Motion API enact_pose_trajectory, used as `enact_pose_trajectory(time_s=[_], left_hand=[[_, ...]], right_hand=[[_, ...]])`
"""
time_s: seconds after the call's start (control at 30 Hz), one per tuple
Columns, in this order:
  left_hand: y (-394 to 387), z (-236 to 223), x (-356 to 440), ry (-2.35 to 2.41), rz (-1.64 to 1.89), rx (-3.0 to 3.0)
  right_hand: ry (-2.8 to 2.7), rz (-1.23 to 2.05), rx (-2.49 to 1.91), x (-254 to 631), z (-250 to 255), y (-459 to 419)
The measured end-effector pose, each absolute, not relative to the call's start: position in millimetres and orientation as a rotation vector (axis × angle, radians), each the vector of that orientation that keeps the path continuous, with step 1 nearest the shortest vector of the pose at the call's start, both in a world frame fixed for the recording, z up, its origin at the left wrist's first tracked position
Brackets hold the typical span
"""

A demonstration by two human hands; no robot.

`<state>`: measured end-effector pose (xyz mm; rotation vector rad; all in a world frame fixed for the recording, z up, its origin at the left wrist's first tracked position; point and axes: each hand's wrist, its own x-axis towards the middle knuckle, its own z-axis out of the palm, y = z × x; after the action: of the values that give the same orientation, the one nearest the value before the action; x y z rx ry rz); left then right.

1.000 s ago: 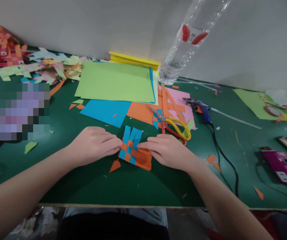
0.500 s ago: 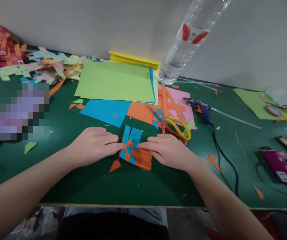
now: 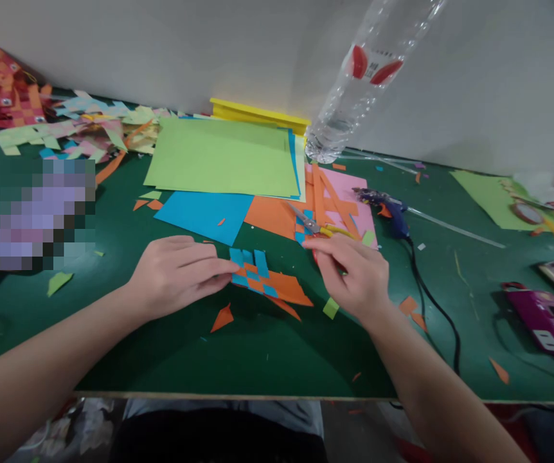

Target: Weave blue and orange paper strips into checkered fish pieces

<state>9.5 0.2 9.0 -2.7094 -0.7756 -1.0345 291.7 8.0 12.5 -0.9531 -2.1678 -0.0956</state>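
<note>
A small woven paper piece (image 3: 254, 273) in blue and orange lies on the green table in front of me. Its orange strips stick out to the right, partly lifted and tilted. My left hand (image 3: 180, 273) pinches its left edge between thumb and fingers. To the right, my right hand (image 3: 351, 273) is curled over the handles of a pair of scissors (image 3: 310, 225) with yellow and red grips. The hand covers most of the handles. The blades point away to the upper left, over an orange sheet (image 3: 272, 215).
Behind lie a green paper stack (image 3: 223, 157), a blue sheet (image 3: 204, 212) and a pink sheet (image 3: 366, 206). A clear bottle (image 3: 354, 96) leans by the wall. Right are a corded glue gun (image 3: 387, 212) and a magenta device (image 3: 542, 318). Paper scraps (image 3: 84, 128) pile up at back left.
My right hand has left the woven piece and moved up and right onto the scissors' handles. My left hand has pinched the piece's edge, and the piece has tilted.
</note>
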Motion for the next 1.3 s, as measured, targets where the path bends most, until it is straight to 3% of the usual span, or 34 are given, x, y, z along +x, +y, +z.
enact_pose_trajectory(time_s=[0.4, 0.5, 0.77, 1.03, 1.3], left_hand=[[8.7, 10.0, 6.9, -2.162, -1.922, -2.552], [12.8, 7.8, 7.5, -2.468, -2.009, -2.532], [9.2, 14.0, 12.9, -2.677, -1.847, -2.684], [10.1, 10.1, 11.2, -2.767, -1.458, -2.849], [9.0, 9.6, 12.6, -2.514, -1.047, -3.004]], right_hand=[[-2.038, -0.141, -1.05, 292.3, 11.9, 8.8], [-2.044, -0.143, -1.038, 292.1, 10.7, 9.9], [-2.057, -0.159, -1.058, 292.3, 10.4, 9.7], [-2.064, -0.166, -1.066, 292.3, 11.1, 9.8], [-2.074, -0.176, -1.075, 291.8, 11.5, 10.5]])
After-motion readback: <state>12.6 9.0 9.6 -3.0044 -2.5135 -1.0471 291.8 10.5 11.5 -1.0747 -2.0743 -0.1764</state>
